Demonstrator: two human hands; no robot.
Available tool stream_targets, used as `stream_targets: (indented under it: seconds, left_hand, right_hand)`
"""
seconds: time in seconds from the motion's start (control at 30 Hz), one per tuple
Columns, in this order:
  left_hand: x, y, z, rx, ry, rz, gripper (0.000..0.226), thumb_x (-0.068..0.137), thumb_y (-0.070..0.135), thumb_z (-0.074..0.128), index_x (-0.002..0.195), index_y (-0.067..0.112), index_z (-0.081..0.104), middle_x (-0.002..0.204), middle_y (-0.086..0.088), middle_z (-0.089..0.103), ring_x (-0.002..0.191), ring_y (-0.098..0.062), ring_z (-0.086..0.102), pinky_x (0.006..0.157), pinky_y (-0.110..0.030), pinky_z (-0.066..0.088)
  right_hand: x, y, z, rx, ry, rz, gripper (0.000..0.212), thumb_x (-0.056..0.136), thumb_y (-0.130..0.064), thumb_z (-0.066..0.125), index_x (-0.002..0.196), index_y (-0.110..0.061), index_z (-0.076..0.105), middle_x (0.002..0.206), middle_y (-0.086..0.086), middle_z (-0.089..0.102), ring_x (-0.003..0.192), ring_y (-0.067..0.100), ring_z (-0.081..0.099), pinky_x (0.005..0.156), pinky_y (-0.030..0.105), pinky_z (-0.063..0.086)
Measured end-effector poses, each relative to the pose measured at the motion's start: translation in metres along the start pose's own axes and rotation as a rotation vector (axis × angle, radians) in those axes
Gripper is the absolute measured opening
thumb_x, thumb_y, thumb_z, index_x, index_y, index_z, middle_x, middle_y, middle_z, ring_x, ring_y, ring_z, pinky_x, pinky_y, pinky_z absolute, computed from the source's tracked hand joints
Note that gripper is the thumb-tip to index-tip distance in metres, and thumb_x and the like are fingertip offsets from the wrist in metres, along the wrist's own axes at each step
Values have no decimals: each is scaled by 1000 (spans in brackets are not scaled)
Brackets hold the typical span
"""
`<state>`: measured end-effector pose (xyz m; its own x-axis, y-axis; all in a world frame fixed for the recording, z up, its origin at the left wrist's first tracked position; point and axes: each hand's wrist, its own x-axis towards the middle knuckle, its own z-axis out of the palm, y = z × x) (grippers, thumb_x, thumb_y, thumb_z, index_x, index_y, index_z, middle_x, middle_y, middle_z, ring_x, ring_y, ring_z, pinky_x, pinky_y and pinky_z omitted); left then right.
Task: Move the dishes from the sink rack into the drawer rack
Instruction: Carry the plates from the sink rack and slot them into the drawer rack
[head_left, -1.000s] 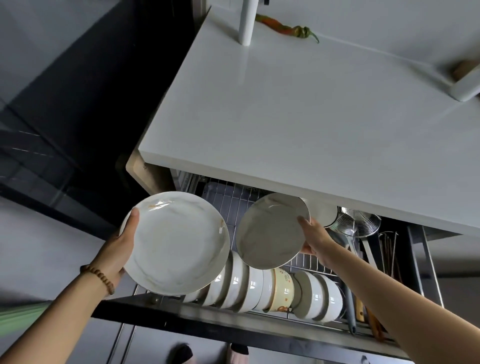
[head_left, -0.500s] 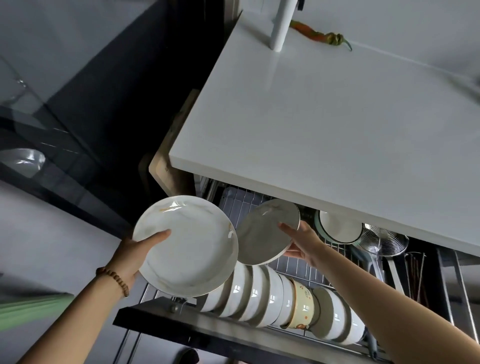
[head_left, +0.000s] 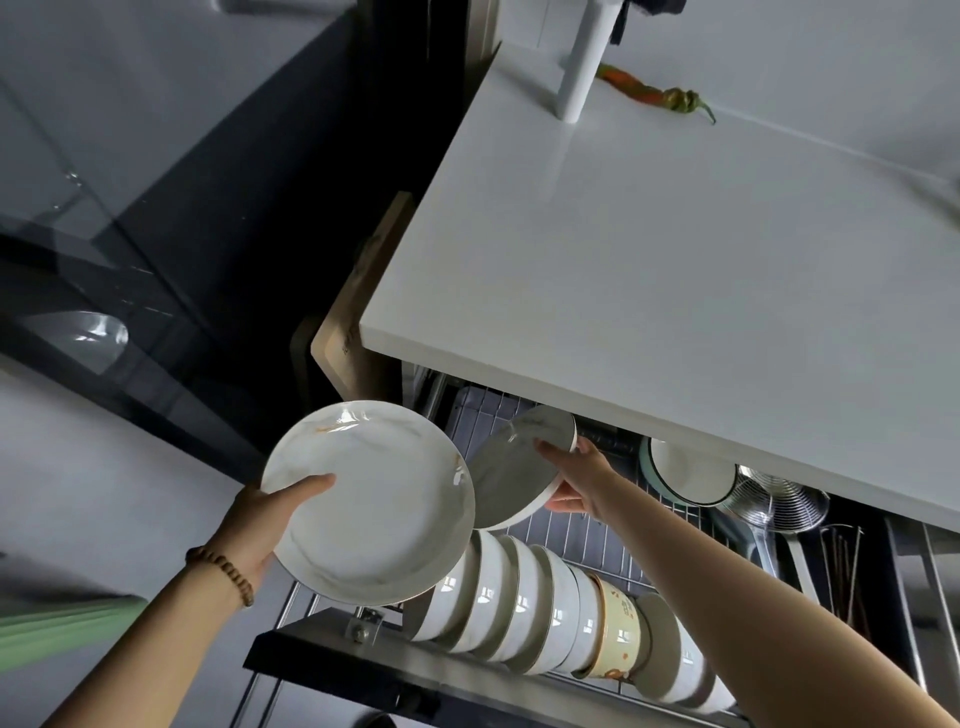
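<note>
White marbled big plate (head_left: 384, 519) is gripped at its edge by the left hand (head_left: 260, 525), thumb across its face, above the left front corner of the open drawer rack (head_left: 571, 540). The right hand (head_left: 576, 478) has its fingers (head_left: 563, 503) curled round a smaller plate (head_left: 514, 478), held tilted over the rack's wire floor, behind a row of bowls (head_left: 519, 608) and just under the desk (head_left: 675, 291) edge.

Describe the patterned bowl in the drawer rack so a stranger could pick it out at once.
Below the white counter a drawer rack stands pulled out. Along its front edge a row of bowls stands on edge. The patterned bowl is towards the row's right end, the only cream one with orange marks among plain white neighbours.
</note>
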<state>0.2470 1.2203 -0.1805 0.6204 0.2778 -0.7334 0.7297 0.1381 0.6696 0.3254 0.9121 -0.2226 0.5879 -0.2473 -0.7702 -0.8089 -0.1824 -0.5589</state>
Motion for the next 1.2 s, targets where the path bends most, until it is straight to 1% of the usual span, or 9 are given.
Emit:
stream_targets:
  seconds: [0.33, 0.57, 0.7, 0.77, 0.87, 0.97, 1.07, 1.13, 1.2]
  left_hand:
    - [4, -4, -6, -22, -7, 14, 45, 74, 22, 75, 115, 8, 60, 111, -13, 65, 106, -33, 58, 96, -50, 46]
    - [4, -7, 0, -21, 3, 1, 44, 75, 22, 74, 114, 8, 59, 111, -14, 64, 104, -33, 58, 91, -47, 49]
    - [6, -7, 2, -26, 5, -6, 46, 75, 23, 75, 114, 7, 59, 111, -14, 64, 104, -33, 59, 92, -48, 49]
    - [6, -7, 4, -32, 7, -3, 45, 75, 23, 75, 114, 8, 59, 111, -14, 64, 104, -33, 58, 92, -47, 49]
    - [7, -6, 4, -40, 8, 3, 46, 75, 22, 75, 115, 9, 59, 110, -13, 65, 104, -32, 59, 90, -46, 50]
    - [10, -6, 3, -32, 9, -6, 48, 73, 24, 76, 115, 8, 60, 110, -13, 66, 103, -32, 60, 90, -47, 50]
    - [11, -6, 5, -32, 21, -9, 47, 75, 23, 75, 115, 5, 60, 109, -14, 65, 102, -32, 60, 82, -41, 52]
    - [11, -8, 7, -38, 21, -7, 47, 75, 23, 75, 115, 5, 59, 109, -14, 65, 102, -32, 60, 77, -37, 52]
    - [11, -9, 8, -37, 17, -8, 47, 74, 24, 75, 115, 5, 60, 110, -14, 66, 102, -32, 60, 81, -39, 51]
  right_hand:
    - [6, -27, 19, -206, 48, -71, 56, 81, -48, 68, 125, -20, 49, 111, 12, 67, 86, 33, 70, 73, 47, 59]
    - [13, -40, 24, -153, 115, -44, 35, 84, -47, 64, 98, -19, 51, 110, 14, 65, 95, 34, 68, 81, 47, 57]
    - [22, -39, 27, -106, 125, -81, 36, 79, -46, 69, 101, -24, 52, 116, 10, 65, 102, 32, 65, 83, 47, 57]
    - [25, -38, 30, -83, 127, -103, 42, 76, -41, 74, 109, -23, 55, 120, 9, 64, 106, 30, 63, 87, 46, 56]
    - [28, -35, 34, -52, 141, -99, 62, 68, -29, 84, 120, -13, 56, 118, 9, 64, 99, 25, 63, 84, 42, 57]
    - [32, -30, 35, -63, 150, -113, 73, 59, -31, 89, 122, -13, 56, 116, 7, 63, 98, 24, 63, 82, 40, 58]
    - [35, -24, 33, -71, 130, -157, 83, 48, -37, 92, 120, -15, 56, 117, 6, 64, 99, 25, 65, 84, 43, 57]
    - [38, -16, 30, -116, 112, -214, 98, 39, -44, 91, 125, -18, 51, 124, 4, 60, 107, 23, 62, 91, 43, 54]
    - [34, -11, 29, -196, 98, -276, 107, 45, -42, 91, 136, -19, 40, 134, 3, 51, 121, 23, 52, 103, 41, 45]
